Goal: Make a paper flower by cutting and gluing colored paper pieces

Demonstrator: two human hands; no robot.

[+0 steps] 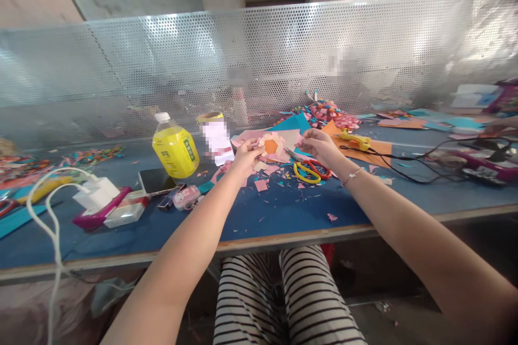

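My left hand (246, 156) pinches the edge of a pale pink paper flower (271, 146) with an orange middle, held just above the table. To its right, my right hand (318, 144) has its fingertips closed on a small pink paper piece (300, 140), apart from the flower. Below the right hand lie scissors (304, 178) with yellow and red handles. Pink paper scraps (261, 185) are strewn under and in front of both hands. A yellow glue gun (356, 142) rests on orange paper (378, 159) right of my right hand.
A yellow-filled bottle (176, 153), a phone (156, 180) and a power strip (94, 219) with white cables stand left. Behind are a heap of coloured paper bits (329, 116) and a perforated metal screen (283, 43). Black cords (399, 167) cross the right side.
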